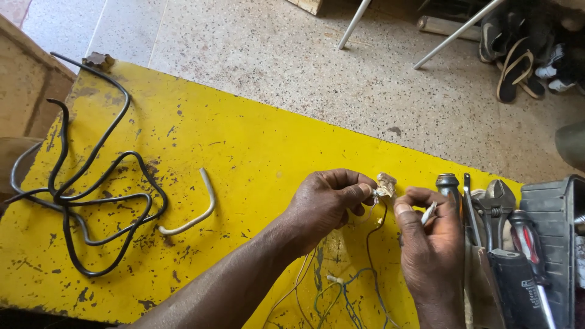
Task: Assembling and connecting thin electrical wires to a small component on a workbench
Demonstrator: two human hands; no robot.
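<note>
Speckled terrazzo floor [341, 73] lying beyond a scuffed yellow painted worktop [244, 152].

Left hand [326, 204] is pinching, thumb and forefinger pressed together, a small crumpled beige connector piece [386, 183] at the right-centre of the worktop. Thin black and pale wires [372, 244] are trailing from that piece toward the near edge.

Right hand [429, 244], just right of the left, is gripping a slim white wire end [428, 213] between closed fingers.

Looped black cable [91, 195] is lying far left, a bent grey tube [195, 213] beside it. Metal hand tools [487, 207] are resting at the right, next to a grey plastic case [551, 225].
</note>
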